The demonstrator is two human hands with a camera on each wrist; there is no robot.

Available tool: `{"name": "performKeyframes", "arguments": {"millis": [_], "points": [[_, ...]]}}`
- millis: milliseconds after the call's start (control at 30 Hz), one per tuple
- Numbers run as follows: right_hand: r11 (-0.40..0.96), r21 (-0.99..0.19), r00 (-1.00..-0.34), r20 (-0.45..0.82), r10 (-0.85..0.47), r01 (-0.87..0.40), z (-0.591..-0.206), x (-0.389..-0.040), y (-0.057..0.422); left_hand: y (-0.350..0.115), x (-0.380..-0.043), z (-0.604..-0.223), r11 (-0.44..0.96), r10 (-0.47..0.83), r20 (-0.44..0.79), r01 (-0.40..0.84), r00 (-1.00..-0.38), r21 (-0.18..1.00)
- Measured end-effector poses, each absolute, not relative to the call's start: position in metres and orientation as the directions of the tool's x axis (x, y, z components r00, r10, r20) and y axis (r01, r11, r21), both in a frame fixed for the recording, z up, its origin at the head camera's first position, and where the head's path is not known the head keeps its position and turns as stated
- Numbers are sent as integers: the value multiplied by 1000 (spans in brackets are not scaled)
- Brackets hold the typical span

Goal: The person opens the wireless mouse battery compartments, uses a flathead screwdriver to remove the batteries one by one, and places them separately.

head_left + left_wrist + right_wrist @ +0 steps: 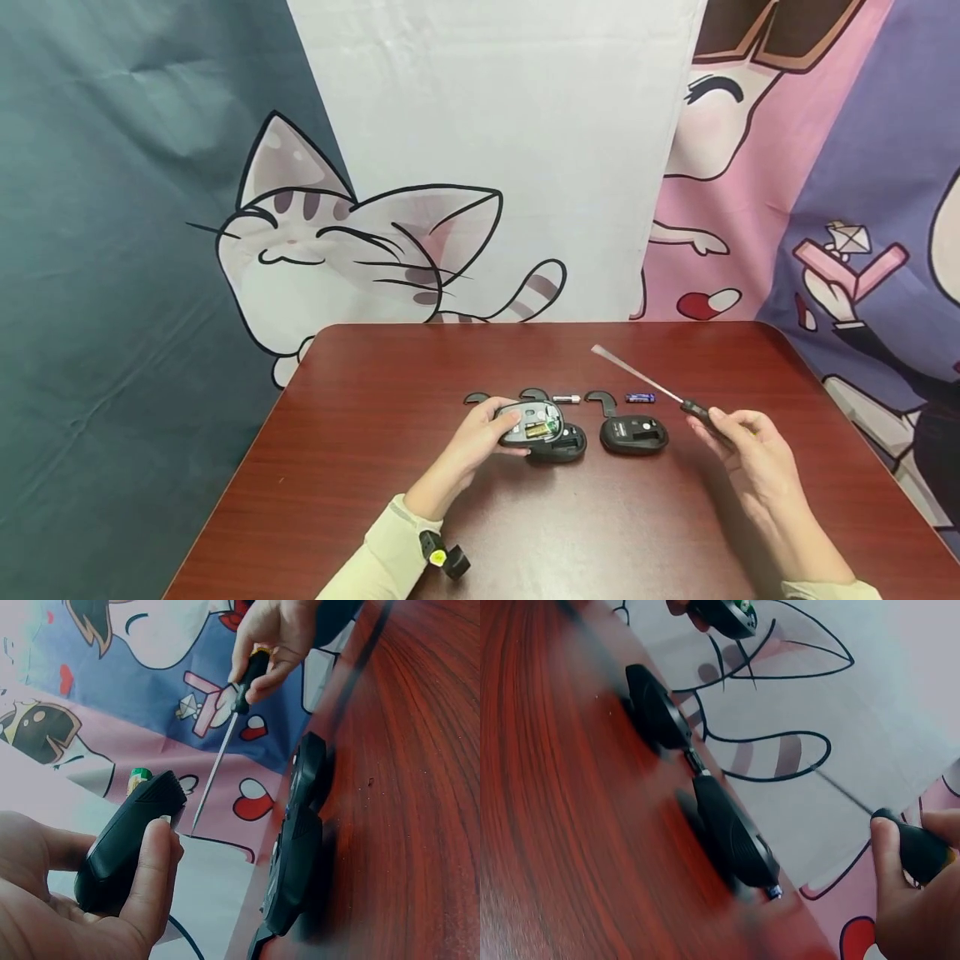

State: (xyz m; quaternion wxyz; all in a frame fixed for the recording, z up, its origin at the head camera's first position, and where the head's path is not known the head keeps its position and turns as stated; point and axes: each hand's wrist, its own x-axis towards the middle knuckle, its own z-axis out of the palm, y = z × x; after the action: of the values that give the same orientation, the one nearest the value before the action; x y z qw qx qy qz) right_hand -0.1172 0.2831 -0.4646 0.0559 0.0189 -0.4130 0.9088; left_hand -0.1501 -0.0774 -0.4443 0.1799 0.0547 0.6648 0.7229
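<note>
My left hand (468, 446) grips a computer mouse (531, 414), raised with its underside up. Its battery bay is uncovered and a battery (138, 780) sits inside, with green circuit board showing beside it. Off to the right, my right hand (765, 467) holds a screwdriver (697, 410) by its black handle. The long thin shaft points up and to the left, its tip in the air apart from the mouse. Below the held mouse, a second black mouse (564, 452) lies underside up and partly covered from view. A third mouse (633, 435) lies right of it, also upturned.
Behind the mice, three dark curved battery covers (602, 399) lie in a row on the reddish wooden table (375, 367). Among them are a white battery (566, 399) and a blue battery (640, 398). A printed cartoon cloth (495, 100) hangs behind the table.
</note>
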Motion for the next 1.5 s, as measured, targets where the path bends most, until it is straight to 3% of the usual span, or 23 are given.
{"name": "performKeyframes", "arguments": {"millis": [133, 300, 400, 467, 533, 633, 733, 833, 1167, 1500], "points": [[-657, -754, -996, 68, -53, -17, -470, -119, 293, -77, -150, -447, -64, 323, -163, -193, -932, 979], [-727, -674, -986, -6, -168, 128, -478, -119, 304, -77, -150, -453, -77, 311, -163, -196, -936, 978], [-711, -681, -981, -57, -184, 173, -480, -118, 308, -77, -151, -456, -79, 307, -160, -193, -938, 978], [-636, -752, -983, -90, -161, 173, -481, -118, 309, -77, -151, -456, -78, 307, -160, -192, -938, 978], [-461, -873, -987, -129, -99, 160, -481, -120, 310, -77, -151, -458, -76, 309, -159, -191, -938, 979], [63, -988, -989, -141, 31, 143, -480, -122, 308, -79, -151, -458, -69, 308, -163, -193, -937, 979], [548, -823, -987, -95, 126, 149, -477, -124, 306, -81, -151, -459, -59, 307, -167, -194, -937, 979], [753, -648, -991, -20, 136, 116, -476, -128, 306, -82, -150, -458, -55, 309, -170, -196, -936, 979], [873, -488, -975, 186, 122, 16, -483, -135, 301, -85, -148, -457, -45, 331, -156, -181, -931, 982], [921, -371, -990, 25, 139, 120, -479, -139, 303, -88, -148, -456, -47, 348, -150, -177, -925, 983]]}}
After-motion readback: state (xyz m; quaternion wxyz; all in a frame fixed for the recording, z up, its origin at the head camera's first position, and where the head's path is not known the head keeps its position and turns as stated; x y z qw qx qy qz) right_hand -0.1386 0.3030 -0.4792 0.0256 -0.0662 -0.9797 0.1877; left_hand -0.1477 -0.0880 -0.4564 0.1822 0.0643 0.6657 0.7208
